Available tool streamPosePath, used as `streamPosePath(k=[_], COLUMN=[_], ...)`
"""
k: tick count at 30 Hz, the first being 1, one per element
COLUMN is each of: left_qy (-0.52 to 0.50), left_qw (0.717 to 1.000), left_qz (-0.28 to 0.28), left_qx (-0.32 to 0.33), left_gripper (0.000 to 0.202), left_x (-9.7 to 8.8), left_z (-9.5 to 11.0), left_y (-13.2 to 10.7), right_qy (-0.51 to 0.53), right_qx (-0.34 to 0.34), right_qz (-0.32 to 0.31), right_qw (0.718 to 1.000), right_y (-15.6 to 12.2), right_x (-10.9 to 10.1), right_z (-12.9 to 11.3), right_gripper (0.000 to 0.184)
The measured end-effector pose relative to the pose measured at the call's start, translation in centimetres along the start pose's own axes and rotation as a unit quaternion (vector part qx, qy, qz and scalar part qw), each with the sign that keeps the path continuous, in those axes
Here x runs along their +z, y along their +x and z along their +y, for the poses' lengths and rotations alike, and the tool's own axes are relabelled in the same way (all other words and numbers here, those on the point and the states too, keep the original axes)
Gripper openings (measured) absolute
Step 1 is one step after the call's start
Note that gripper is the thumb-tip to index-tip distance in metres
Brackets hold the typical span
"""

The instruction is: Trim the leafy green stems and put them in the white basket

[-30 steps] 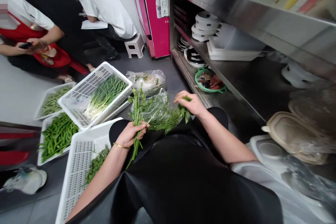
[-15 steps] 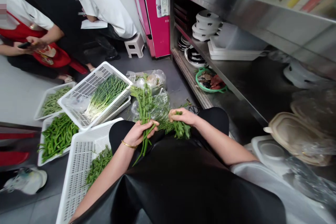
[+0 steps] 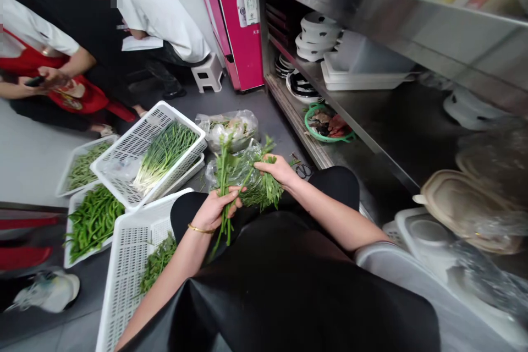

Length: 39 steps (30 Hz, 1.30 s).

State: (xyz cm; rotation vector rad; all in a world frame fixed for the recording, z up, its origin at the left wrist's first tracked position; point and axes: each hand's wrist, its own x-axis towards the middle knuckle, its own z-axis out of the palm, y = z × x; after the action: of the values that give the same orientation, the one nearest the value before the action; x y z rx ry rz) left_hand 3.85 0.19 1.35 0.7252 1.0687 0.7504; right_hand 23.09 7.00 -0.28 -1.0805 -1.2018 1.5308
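Green stems [image 3: 223, 168] in the left hand [image 3: 214, 209], leafy sprigs [image 3: 271, 191] in the right hand [image 3: 281, 170]

From where I stand, the left fingers are curled snugly around their bunch, thumb across the front; stems rise above them and the lower ends trail below, over the black garment [image 3: 297, 275]. The right fingers are pinched together on their sprigs, leaves hanging just beneath. A thin stalk slants between the two sets of fingertips; I can't tell whether both grip it.

Just beyond the fingers lies a clear plastic bag [image 3: 254, 152]. Left of the left fingers, partly behind that forearm, is a white basket [image 3: 124, 250] with leafy greens [image 3: 159, 264] inside. Farther out, up and left, a tilted crate [image 3: 111, 159] holds spring onions [image 3: 165, 151]; green peppers [image 3: 94, 220] sit below it. Well beyond the right fingers, toward the shelving, is a green colander [image 3: 310, 130].
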Motion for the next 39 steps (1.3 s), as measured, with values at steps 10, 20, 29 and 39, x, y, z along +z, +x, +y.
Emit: streamPosePath(k=[10, 20, 29, 39], left_qy=[0.008, 0.122, 0.108, 0.102], left_qw=[0.999, 0.992, 0.994, 0.994], left_qz=[-0.007, -0.02, -0.018, -0.029], left_qx=[0.031, 0.013, 0.025, 0.033], left_gripper=[0.026, 0.044, 0.028, 0.046], left_x=[-1.0, -1.4, -2.2, -1.6], left_z=[0.0, 0.7, 0.7, 0.8], left_y=[-1.3, -2.9, -2.1, -2.7], right_qy=[-0.515, -0.631, -0.543, -0.302], right_qx=[-0.264, -0.213, -0.223, -0.205], right_qz=[-0.071, -0.296, -0.092, -0.206], right_qw=[0.812, 0.685, 0.804, 0.908], right_y=[-4.8, -2.1, -3.5, -3.0], right_x=[-2.7, -2.7, -5.7, -3.3], right_z=[-4.0, -5.1, -5.7, -3.2], right_gripper=[0.028, 0.022, 0.032, 0.027])
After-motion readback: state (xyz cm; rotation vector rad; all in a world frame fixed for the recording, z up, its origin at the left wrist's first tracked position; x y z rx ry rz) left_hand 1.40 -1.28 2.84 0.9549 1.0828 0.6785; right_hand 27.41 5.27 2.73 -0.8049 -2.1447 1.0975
